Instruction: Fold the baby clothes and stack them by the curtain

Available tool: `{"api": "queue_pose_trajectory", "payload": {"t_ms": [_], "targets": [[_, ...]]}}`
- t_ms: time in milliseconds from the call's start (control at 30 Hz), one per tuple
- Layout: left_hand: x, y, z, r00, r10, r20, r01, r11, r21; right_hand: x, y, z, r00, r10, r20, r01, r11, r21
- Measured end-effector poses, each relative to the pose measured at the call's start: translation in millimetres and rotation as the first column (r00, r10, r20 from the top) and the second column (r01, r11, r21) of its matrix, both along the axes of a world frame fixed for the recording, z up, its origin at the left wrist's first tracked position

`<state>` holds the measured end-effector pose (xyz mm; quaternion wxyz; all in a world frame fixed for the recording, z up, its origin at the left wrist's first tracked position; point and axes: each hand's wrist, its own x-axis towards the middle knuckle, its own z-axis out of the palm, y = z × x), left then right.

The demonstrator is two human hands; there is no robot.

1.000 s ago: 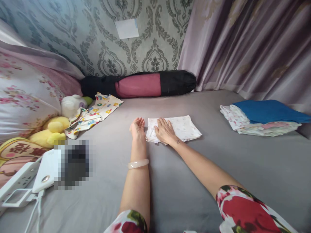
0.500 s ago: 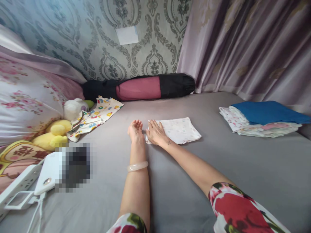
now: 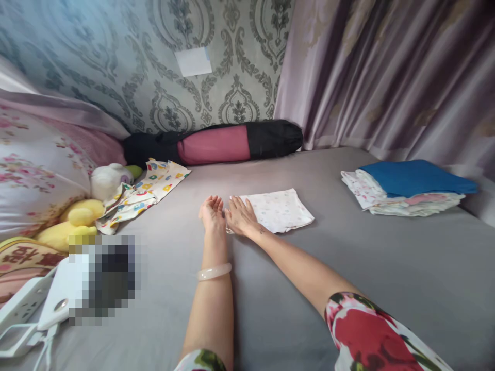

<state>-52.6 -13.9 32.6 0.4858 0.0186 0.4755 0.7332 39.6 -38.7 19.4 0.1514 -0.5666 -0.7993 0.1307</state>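
A folded white cloth [image 3: 284, 210] with small faint prints lies flat on the grey sheet. My right hand [image 3: 240, 215] rests palm down on its left end, fingers stretched out. Just left of the cloth is my left hand [image 3: 212, 214], turned palm up with loosely bent fingers and nothing in it. A pale bangle [image 3: 214, 272] circles my left forearm. Off to the right sits a stack of folded cloths [image 3: 417, 206], topped by a blue cloth [image 3: 417, 176].
Along the wall lies a long black and pink bag [image 3: 214, 144]. At left are a patterned cloth [image 3: 154, 188], a yellow plush toy [image 3: 69, 226], a white plush toy [image 3: 106, 181], a floral pillow [image 3: 38, 170], a white power bank [image 3: 64, 293] with cables and a power strip [image 3: 29, 299].
The whole view has shifted slightly, so things appear a little further left. Both hands keep nearly the same pose beside and on the white cloth.
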Motion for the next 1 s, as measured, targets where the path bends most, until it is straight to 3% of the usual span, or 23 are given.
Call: {"api": "queue_pose_trajectory", "payload": {"t_ms": [167,400,667,1000], "targets": [[3,-4,5.6,0.999,-0.026,-0.030,0.025,1.000,-0.009,15,1,6.0,0.997,-0.020,-0.069,0.020,1.000,0.003],[2,-1,-0.8,0.998,-0.029,-0.047,0.030,0.999,0.011,43,-7,3.4,0.998,-0.035,0.057,0.033,0.999,0.037],[4,2,-4.6,0.999,0.007,-0.045,-0.006,1.000,0.012,43,-6,-3.1,0.996,-0.054,0.067,0.052,0.998,0.033],[7,1,-6.7,0.991,-0.008,-0.136,0.011,1.000,0.022,52,-7,1.3,0.995,-0.069,0.076,0.067,0.997,0.033]]}}
